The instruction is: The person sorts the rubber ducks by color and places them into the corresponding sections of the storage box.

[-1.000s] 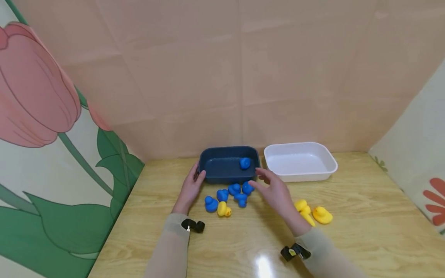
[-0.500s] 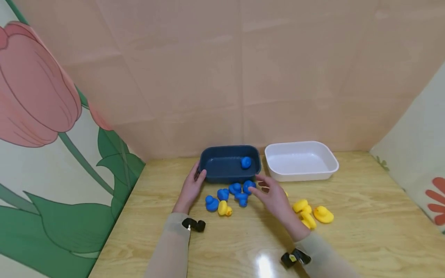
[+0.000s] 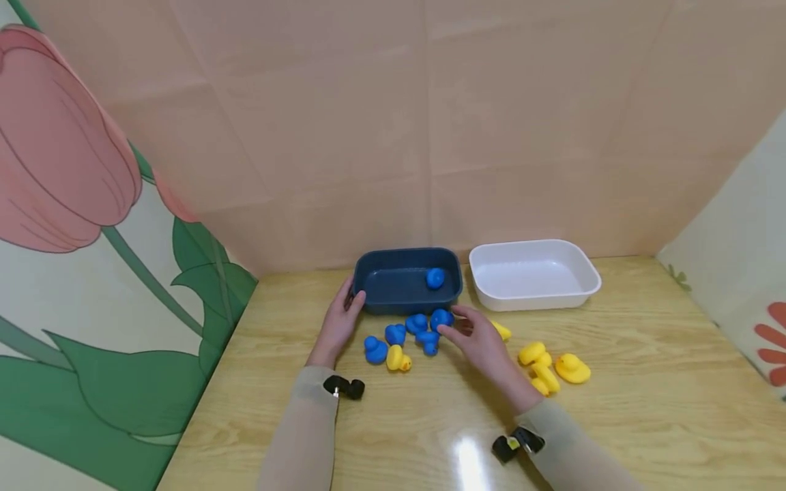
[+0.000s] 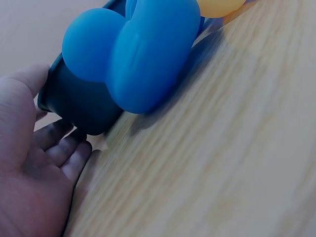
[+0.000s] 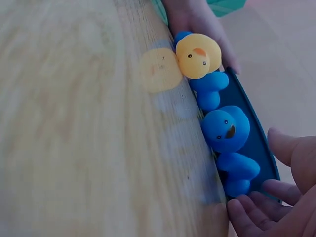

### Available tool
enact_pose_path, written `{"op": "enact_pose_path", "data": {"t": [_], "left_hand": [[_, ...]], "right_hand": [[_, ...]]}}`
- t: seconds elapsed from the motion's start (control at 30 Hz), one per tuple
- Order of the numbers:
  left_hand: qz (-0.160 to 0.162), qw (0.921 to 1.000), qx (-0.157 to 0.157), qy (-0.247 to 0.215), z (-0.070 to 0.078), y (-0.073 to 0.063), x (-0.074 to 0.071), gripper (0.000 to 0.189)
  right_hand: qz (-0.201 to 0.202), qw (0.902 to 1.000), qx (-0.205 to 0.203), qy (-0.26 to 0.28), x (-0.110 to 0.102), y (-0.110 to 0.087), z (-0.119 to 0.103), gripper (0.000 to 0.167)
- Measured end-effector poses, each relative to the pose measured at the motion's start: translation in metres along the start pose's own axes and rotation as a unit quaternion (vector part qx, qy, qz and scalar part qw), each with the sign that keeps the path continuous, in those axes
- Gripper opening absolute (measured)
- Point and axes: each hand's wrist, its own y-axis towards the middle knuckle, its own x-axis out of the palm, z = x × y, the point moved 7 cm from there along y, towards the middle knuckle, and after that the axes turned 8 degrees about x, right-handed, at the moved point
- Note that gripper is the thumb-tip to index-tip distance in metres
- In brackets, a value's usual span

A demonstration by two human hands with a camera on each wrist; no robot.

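A dark blue tray (image 3: 405, 307) stands at the back of the table with one blue rubber duck (image 3: 434, 278) inside. My left hand (image 3: 338, 324) holds its left end, thumb at the rim and fingers along the outer wall and underside in the left wrist view. Several blue ducks lie in front of the tray, with a yellow duck (image 3: 398, 358) among them. My right hand (image 3: 482, 341) is at the rightmost blue duck (image 3: 441, 319), beside the tray's front right corner. In the right wrist view its thumb (image 5: 284, 148) and fingers are spread apart near a blue duck (image 5: 238, 173).
A white tray (image 3: 537, 303) stands to the right of the dark one, with nothing in it. Several yellow ducks (image 3: 572, 368) lie to the right of my right forearm, and another (image 3: 502, 331) is partly hidden behind my hand. A pale brown covering (image 3: 424, 136) rises behind the table.
The head view has tilted slightly, so the trays appear higher. My right hand has lowered a little by the rightmost blue duck, uncovering more yellow ducks. My left hand stays at the tray.
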Motion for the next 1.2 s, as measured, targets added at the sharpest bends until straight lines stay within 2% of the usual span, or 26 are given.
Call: {"op": "enact_pose_path", "data": {"t": [0.27,0.63,0.97,1.2], "left_hand": [[-0.003,0.9999,0.009,-0.004,0.001,0.001,0.003,0.088],[-0.001,1.0000,0.001,-0.001,0.002,0.001,0.002,0.093],[-0.001,0.9998,0.014,-0.016,0.001,0.001,0.001,0.090],[-0.001,0.9999,0.009,-0.012,-0.001,0.000,0.002,0.089]], "right_hand": [[0.006,0.9998,0.000,-0.019,0.001,0.007,0.009,0.066],[-0.006,0.9994,0.020,-0.029,0.004,0.017,0.014,0.069],[-0.004,0.9990,0.022,-0.040,0.005,0.019,0.014,0.065],[0.001,0.9983,0.022,-0.054,0.007,0.019,0.011,0.064]]}}
